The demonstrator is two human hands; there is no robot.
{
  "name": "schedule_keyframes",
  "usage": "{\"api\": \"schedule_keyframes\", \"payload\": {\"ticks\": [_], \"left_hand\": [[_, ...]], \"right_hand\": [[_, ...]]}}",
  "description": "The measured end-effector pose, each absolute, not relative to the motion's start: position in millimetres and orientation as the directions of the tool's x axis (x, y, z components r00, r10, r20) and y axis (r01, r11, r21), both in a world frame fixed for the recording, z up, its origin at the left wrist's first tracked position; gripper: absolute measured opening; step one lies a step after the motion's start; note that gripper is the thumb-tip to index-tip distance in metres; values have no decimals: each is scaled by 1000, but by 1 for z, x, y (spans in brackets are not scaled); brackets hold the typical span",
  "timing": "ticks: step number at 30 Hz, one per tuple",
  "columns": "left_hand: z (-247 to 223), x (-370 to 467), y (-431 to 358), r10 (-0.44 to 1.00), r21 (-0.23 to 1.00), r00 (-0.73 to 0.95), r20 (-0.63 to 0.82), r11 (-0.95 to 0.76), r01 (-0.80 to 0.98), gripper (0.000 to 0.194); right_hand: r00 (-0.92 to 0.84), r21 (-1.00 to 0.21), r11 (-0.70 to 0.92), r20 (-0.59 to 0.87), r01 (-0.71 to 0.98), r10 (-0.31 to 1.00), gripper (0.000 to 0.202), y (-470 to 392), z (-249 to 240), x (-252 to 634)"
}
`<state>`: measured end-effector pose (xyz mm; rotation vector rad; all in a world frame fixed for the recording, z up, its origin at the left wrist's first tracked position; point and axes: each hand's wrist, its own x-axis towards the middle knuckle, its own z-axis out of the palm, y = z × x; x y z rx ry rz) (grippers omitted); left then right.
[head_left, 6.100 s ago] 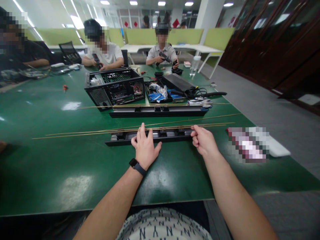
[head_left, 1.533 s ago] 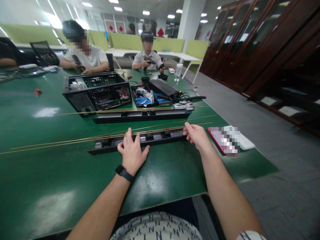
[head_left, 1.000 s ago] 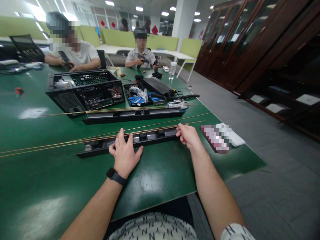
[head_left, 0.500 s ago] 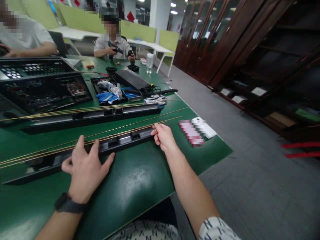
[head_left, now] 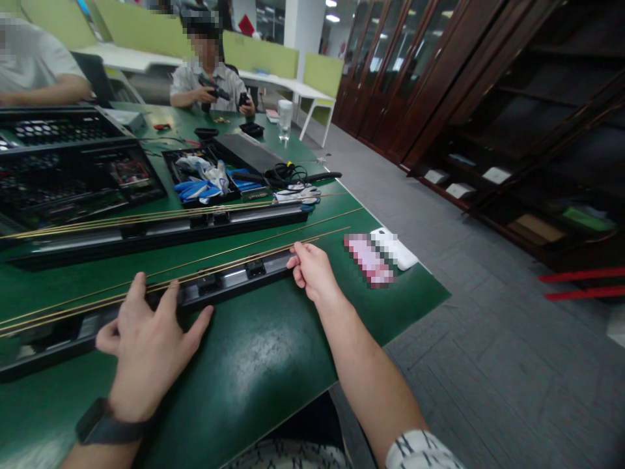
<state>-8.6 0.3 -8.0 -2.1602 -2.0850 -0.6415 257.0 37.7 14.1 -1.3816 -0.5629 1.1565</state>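
My left hand [head_left: 149,342], a dark watch on its wrist, lies with fingers spread across a long black channel-shaped rail [head_left: 229,290]. Its fingertips reach the thin golden rods [head_left: 219,266] that run along the rail's far side. At the rail's right end, my right hand [head_left: 312,268] is closed in a pinch on a golden rod. How many rods are between those fingertips is hidden. Inside the rail sit small black blocks [head_left: 254,267]. Another thin golden rod [head_left: 312,226] lies apart on the table, just beyond.
Behind lies a second black rail [head_left: 254,221] with golden rods over it. Farther back are a black tray [head_left: 232,194] with blue-white gloves, an opened black case [head_left: 78,176] and a clear cup [head_left: 284,120]. Two phone-like objects lie right, one white [head_left: 403,254]. Two people sit across the table.
The view has turned slightly, so most things appear farther left. Both hands keep about the same places along the rail, the left spread and the right pinched.
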Motion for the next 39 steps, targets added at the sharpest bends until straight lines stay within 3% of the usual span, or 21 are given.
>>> {"api": "schedule_keyframes", "payload": {"ticks": [14,28,39], "left_hand": [[-6,-7,-1,937,127,66,343,-116,985,61],[-6,-1,0,945,200,27,326,-97,975,66],[-7,0,1,944,218,15,329,-91,972,67]], "right_hand": [[389,-938,-190,-297,-291,872,21,38,13,262],[369,-916,-333,-396,-224,841,21,55,32,275],[433,-945,-222,-308,-239,847,21,51,22,269]]}}
